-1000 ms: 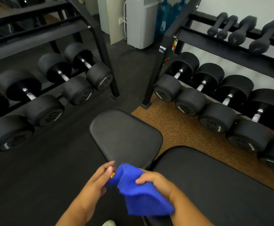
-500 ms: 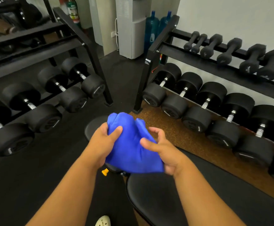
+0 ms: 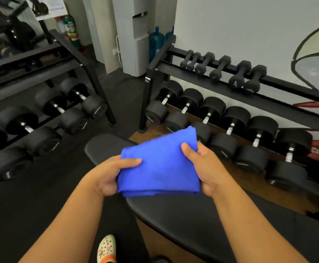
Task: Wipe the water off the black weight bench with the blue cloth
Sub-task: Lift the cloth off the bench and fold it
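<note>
A folded blue cloth (image 3: 159, 164) is held up in the air between two bare hands. Its left edge is pinched in the grip of the left hand (image 3: 110, 174), thumb laid on top and fingers tucked beneath. Its right edge is pinched the same way by the right hand (image 3: 205, 168). Directly under the grip, untouched by the cloth, the black weight bench (image 3: 183, 215) is seen, its smaller pad (image 3: 105, 147) just beyond. Racked black dumbbells (image 3: 230, 130) are lined up farther out on both sides. A light clog (image 3: 106, 249) is visible on the dark floor (image 3: 31, 205) below the left forearm.
</note>
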{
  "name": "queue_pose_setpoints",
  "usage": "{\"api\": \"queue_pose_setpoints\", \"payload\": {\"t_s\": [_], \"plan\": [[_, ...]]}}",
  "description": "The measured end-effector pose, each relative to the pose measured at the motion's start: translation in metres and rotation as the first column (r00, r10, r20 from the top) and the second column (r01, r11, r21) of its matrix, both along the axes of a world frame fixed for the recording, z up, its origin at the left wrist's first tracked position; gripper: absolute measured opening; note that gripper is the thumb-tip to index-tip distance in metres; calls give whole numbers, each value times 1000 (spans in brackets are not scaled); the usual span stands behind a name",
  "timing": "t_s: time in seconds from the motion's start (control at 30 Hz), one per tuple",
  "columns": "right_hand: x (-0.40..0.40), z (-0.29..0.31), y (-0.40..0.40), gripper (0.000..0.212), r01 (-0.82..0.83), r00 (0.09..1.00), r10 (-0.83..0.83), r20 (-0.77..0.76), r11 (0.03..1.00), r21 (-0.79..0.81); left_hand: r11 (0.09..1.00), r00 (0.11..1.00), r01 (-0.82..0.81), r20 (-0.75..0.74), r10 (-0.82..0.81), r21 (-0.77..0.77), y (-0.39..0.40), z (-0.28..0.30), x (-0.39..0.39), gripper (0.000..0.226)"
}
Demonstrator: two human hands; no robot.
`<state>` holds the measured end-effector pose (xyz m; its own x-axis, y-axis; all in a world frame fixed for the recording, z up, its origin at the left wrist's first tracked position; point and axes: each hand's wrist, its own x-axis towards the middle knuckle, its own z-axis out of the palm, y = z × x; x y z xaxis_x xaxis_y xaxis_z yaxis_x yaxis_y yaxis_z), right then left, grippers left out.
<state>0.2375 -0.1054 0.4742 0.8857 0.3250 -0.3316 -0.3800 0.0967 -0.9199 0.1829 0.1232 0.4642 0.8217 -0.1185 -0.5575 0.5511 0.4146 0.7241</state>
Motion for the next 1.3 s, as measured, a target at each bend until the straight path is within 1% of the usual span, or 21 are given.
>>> {"api": "queue_pose_setpoints", "payload": {"t_s": [0.03,0.1,0.13,0.2,0.27,0.33,0.47,0.57,0.63,0.7,0.77,0.8,0.83,0.87,0.9,0.97,1.0,1.07,1.1,1.17,1.3], "plan": [[-4,8,-15,35,-67,998,68,-15,997,39,998,999,25,19,-26,51,-10,5,-5,72],[-12,19,-42,61,-210,977,211,-24,976,51,992,998,-26,68,17,121,-27,16,-12,64],[-15,21,-52,67,-236,971,237,-24,971,24,992,995,-53,89,43,112,-34,22,-15,61],[-23,25,-63,72,-159,987,157,-30,985,-63,998,992,-38,124,32,45,-48,35,-20,58],[-30,31,-65,71,0,999,12,45,966,-259,1000,989,22,143,-22,5,-64,45,-23,48],[-37,38,-60,68,144,981,-72,181,897,-418,997,987,74,143,-74,8,-82,52,-22,40],[-53,48,-30,81,214,944,-49,325,843,-494,986,966,155,219,-136,-70,-100,53,-9,43],[-62,50,2,79,289,927,-82,365,777,-559,978,955,177,261,-143,-111,-99,47,6,41],[-69,50,27,72,347,888,-40,459,714,-608,971,948,192,281,-147,-140,-96,46,11,41],[-72,52,48,66,304,901,21,433,682,-666,964,959,195,243,-148,-182,-90,44,13,55],[-69,55,61,68,172,912,169,373,670,-722,959,977,161,179,-120,-233,-80,43,18,72],[-65,57,64,66,131,903,216,371,684,-717,956,980,142,170,-99,-259,-75,42,21,72],[-60,58,65,61,126,891,212,401,735,-666,955,984,104,170,-58,-278,-69,42,23,70],[-57,60,66,53,170,881,153,448,782,-600,952,988,50,157,-3,-301,-63,42,23,67],[-54,57,68,48,282,857,50,514,788,-547,952,990,-16,132,59,-305,-58,42,24,62],[-52,47,73,48,563,770,-209,603,667,-488,947,980,-94,139,142,-307,-52,42,24,46],[-52,43,78,54,627,751,-341,566,635,-451,942,976,-89,159,147,-324,-50,43,23,44],[-53,39,88,67,596,801,-510,313,726,-342,934,977,-87,155,149,-347,-47,40,19,44],[-55,35,92,72,564,826,-535,177,777,-279,928,979,-94,135,152,-361,-43,36,16,45],[-57,25,93,77,508,854,-519,-11,839,-195,921,983,-103,106,153,-375,-32,24,13,47],[-58,7,83,67,411,884,-436,-166,896,-168,895,984,-155,20,179,-418,-18,-2,8,46]]}}
